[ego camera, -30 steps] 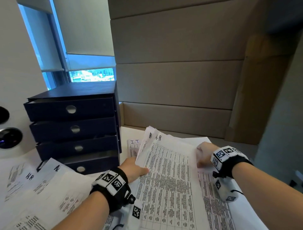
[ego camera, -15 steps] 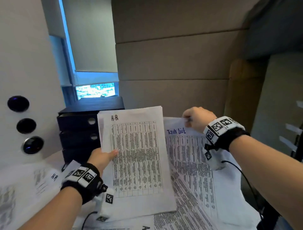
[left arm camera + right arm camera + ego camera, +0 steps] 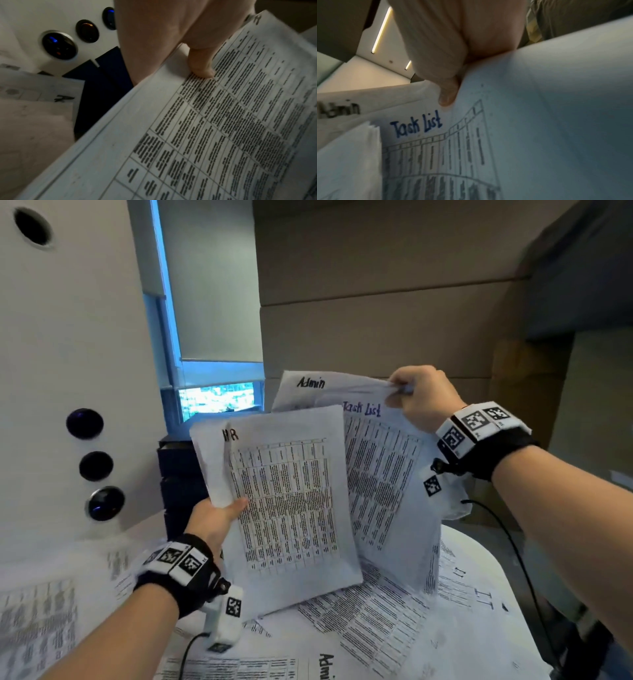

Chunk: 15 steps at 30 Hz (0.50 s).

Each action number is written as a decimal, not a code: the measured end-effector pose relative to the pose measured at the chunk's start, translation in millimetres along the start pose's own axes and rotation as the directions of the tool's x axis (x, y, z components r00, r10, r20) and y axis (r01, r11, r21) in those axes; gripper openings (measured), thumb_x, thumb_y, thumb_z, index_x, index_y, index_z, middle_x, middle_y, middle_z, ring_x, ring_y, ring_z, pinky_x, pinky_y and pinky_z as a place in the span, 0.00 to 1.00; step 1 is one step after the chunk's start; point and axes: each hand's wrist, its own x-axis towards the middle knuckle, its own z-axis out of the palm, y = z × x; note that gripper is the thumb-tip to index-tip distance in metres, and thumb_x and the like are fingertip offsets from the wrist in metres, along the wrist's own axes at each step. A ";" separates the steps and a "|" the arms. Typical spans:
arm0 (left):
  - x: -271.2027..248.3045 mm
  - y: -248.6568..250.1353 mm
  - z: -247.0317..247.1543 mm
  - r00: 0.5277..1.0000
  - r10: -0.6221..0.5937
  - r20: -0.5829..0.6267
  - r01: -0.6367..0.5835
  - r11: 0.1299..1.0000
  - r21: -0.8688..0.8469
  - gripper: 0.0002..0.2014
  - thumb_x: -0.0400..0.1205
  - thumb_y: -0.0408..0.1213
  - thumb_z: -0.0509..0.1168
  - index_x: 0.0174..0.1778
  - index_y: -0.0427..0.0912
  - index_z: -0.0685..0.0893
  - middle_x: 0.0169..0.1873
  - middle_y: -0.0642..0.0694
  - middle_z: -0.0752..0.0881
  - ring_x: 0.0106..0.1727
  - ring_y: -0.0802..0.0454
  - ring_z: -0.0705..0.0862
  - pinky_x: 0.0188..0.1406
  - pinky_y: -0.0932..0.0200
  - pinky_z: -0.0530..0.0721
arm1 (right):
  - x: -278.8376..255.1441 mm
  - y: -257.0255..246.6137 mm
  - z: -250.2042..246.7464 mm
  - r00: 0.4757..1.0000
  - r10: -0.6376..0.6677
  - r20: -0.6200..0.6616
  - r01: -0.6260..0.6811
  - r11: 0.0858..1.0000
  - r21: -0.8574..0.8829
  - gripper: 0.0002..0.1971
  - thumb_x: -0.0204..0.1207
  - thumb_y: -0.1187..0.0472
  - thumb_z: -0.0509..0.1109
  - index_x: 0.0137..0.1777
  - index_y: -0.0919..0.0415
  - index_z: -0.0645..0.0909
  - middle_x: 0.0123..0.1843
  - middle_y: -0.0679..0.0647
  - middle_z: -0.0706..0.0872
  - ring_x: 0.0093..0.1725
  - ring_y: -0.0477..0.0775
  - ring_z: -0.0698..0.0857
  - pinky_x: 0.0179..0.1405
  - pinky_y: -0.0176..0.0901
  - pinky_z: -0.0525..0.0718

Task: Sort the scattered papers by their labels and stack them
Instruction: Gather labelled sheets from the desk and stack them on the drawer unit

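Left hand [image 3: 215, 517] pinching HR stack [image 3: 291, 508] upright above table [image 3: 496, 570]; thumb [image 3: 202, 65] on print. Right hand [image 3: 421, 398] gripping Task List sheet [image 3: 383, 474] and Admin sheet [image 3: 308, 385] by top corner. Drawers [image 3: 178, 474] behind, contents hidden. Ceiling lights [image 3: 382, 29] only in right wrist view.

Head view looking down from above, wrist views close along thumbs, sharing held sheets [image 3: 291, 501]

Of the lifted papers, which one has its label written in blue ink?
The Task List sheet, pinched at its top by the right hand. The Admin sheet behind it is labelled in black.
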 end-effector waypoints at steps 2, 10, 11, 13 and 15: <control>-2.8 12.2 -2.2 0.995 0.088 0.037 -0.088 0.996 0.001 0.24 0.74 0.44 0.73 0.63 0.34 0.82 0.54 0.41 0.87 0.60 0.38 0.83 0.69 0.38 0.76 | 1.8 -10.3 -6.2 0.999 -0.050 0.014 0.049 0.997 0.059 0.05 0.74 0.66 0.75 0.46 0.57 0.86 0.38 0.46 0.86 0.41 0.47 0.83 0.45 0.40 0.79; -12.7 73.0 -14.4 0.944 0.314 0.104 -0.316 0.949 0.008 0.07 0.72 0.36 0.75 0.43 0.41 0.86 0.36 0.50 0.91 0.43 0.51 0.90 0.52 0.48 0.85 | 13.9 -72.7 -31.9 0.965 -0.250 0.085 0.227 0.951 0.212 0.07 0.71 0.67 0.77 0.48 0.61 0.87 0.41 0.57 0.89 0.38 0.43 0.83 0.44 0.41 0.85; -15.7 77.2 -18.6 0.937 0.332 0.111 -0.334 0.942 0.003 0.10 0.69 0.39 0.76 0.44 0.41 0.86 0.36 0.49 0.92 0.43 0.50 0.90 0.51 0.48 0.86 | 15.5 -78.5 -32.3 0.967 -0.250 0.055 0.228 0.938 0.259 0.06 0.71 0.67 0.77 0.47 0.60 0.87 0.39 0.53 0.88 0.35 0.39 0.83 0.39 0.35 0.84; -20.7 79.7 -25.2 0.930 0.358 0.084 -0.360 0.933 0.009 0.20 0.63 0.46 0.76 0.46 0.37 0.87 0.43 0.39 0.91 0.48 0.41 0.89 0.54 0.44 0.86 | 15.9 -87.5 -28.8 0.974 -0.227 -0.007 0.213 0.899 0.382 0.05 0.72 0.68 0.76 0.43 0.57 0.85 0.34 0.46 0.85 0.27 0.32 0.80 0.31 0.27 0.80; -21.5 74.8 -31.0 0.929 0.370 0.028 -0.370 0.929 -0.004 0.24 0.61 0.50 0.75 0.47 0.36 0.86 0.46 0.33 0.89 0.51 0.34 0.87 0.55 0.39 0.85 | 14.0 -91.8 -21.2 0.978 -0.209 -0.028 0.197 0.859 0.473 0.07 0.71 0.66 0.78 0.41 0.55 0.84 0.33 0.44 0.83 0.27 0.31 0.78 0.31 0.26 0.78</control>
